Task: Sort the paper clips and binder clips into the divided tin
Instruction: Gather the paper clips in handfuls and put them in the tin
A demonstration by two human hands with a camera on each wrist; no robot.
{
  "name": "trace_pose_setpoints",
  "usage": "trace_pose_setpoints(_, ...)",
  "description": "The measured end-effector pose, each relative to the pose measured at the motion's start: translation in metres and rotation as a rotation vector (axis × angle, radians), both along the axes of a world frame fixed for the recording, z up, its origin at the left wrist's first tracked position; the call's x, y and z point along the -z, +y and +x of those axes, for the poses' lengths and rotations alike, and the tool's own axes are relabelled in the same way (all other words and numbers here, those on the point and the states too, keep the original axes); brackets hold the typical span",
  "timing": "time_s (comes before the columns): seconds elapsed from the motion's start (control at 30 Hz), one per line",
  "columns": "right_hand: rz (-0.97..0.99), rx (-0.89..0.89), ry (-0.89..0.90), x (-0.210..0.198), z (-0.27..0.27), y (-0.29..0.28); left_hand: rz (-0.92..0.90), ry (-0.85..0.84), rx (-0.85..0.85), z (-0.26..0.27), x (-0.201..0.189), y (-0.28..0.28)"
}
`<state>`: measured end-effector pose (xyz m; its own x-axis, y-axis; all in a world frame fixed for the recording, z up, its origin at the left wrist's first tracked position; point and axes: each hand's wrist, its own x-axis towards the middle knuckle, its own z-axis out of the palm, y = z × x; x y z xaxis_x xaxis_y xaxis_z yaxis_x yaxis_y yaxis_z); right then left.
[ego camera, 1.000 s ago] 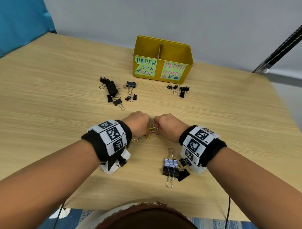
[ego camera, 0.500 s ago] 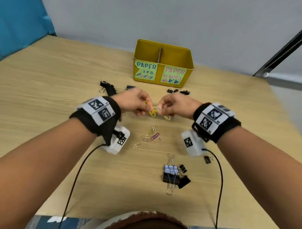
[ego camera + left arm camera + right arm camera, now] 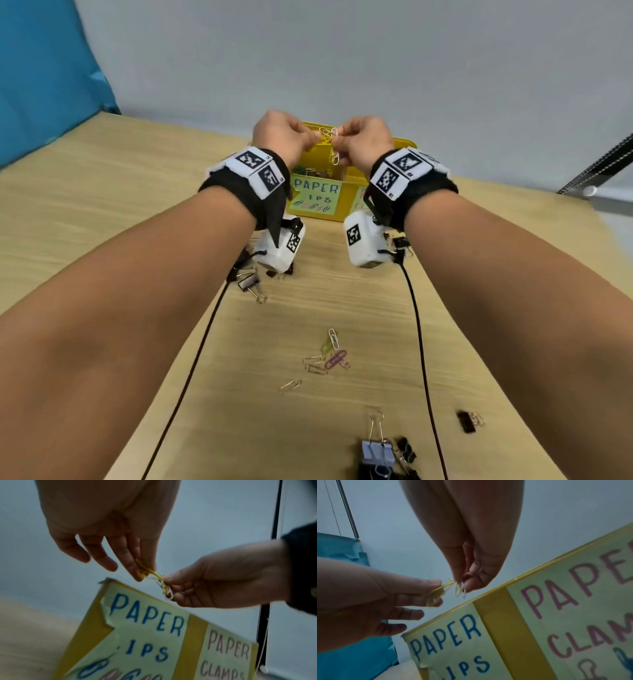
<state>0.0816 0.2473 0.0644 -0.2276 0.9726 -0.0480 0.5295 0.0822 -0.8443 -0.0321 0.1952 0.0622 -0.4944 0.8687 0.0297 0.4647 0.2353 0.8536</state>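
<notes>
The yellow divided tin stands at the far middle of the table, labelled for paper clips on the left and paper clamps on the right. My left hand and right hand meet above its left compartment. Together they pinch a tangled bunch of yellow and white paper clips. In the left wrist view the thumb and forefinger of my left hand pinch a yellow clip, and the white clips hang from the right hand's fingertips. In the right wrist view the right hand pinches the clips above the tin's rim.
Several loose paper clips lie on the table's middle. Binder clips lie near the front edge, at the right and under my wrists. A few clips lie in the tin's left compartment. Two black cables trail from the wrists.
Both hands lifted off the table with the linked paper clips and moved forward and up, from just above the loose pile to over the tin.
</notes>
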Motion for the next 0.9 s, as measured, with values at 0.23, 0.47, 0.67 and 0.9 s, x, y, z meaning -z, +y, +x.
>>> trace_pose_setpoints(0.23, 0.3, -0.122, -0.295, -0.004, 0.019, -0.057, 0.023, 0.367, 0.16, 0.012, 0.011, -0.052)
trace_pose_setpoints(0.47, -0.179, -0.706, -0.866, 0.039, 0.073, -0.159, -0.616, 0.319, 0.84, 0.044, 0.051, -0.166)
trace_pose_setpoints(0.67, -0.042, -0.704, -0.783, 0.062, 0.087, -0.189, -0.601, 0.443, 0.805, 0.053, 0.068, -0.191)
trace_pose_setpoints(0.9, 0.011, -0.626, -0.606, 0.067, 0.096, -0.202, -0.466, 0.397, 0.749, 0.069, 0.07, -0.19)
